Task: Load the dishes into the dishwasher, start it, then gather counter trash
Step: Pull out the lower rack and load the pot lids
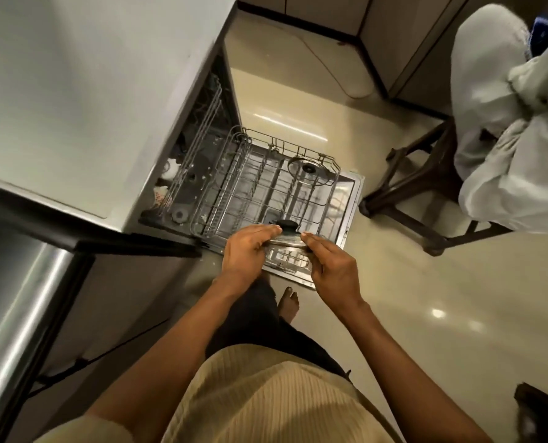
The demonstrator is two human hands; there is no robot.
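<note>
Two hands on one glass lid (287, 243): left hand (245, 252) and right hand (332, 266) pinch its rim, fingers pressed together, over the near edge of the rack (234, 193). Loading step. Next: lower it upright between tines. Second lid (309, 171) already racked at far corner. Lids: two.

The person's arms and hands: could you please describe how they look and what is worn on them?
Both arms are bare from the upper arm down, with no sleeves reaching the forearms. The left hand and the right hand wear no gloves, and no rings, watch or bracelets are visible. The person wears a beige ribbed top and dark trousers.
</note>
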